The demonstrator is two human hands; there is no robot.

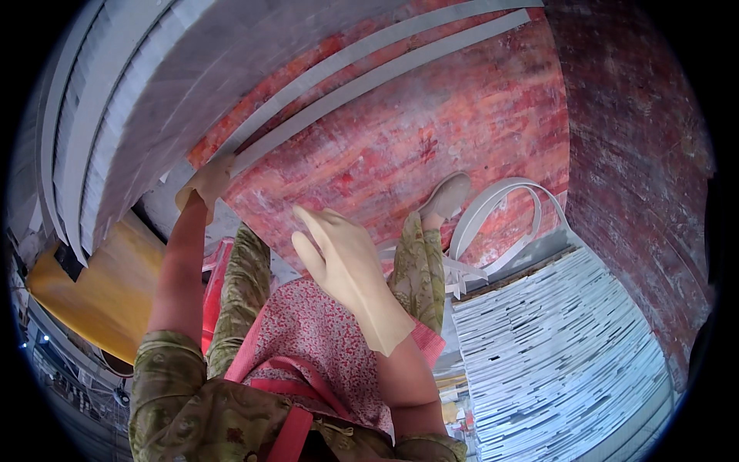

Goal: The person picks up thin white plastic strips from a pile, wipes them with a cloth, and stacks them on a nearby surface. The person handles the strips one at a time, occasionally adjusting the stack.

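My left hand [206,185], in a beige glove, is closed at the near ends of two long flat grey strips [323,115]. Its fingers are partly hidden, but they seem to grip the strip ends. The strips run from there toward the upper right, across a red, paint-smeared surface [462,115]. My right hand [342,258], gloved alike, hovers in front of my patterned apron [308,331]. Its thumb stands apart from the fingers, and nothing shows in it.
A tall stack of grey strips [154,100] rises at the left. Loose strips curl in a loop [493,215] beside my shoe [448,194]. Another dense stack of pale strips [554,354] lies at lower right. A dark red panel [631,154] borders the right; a yellow sheet [100,285] is left.
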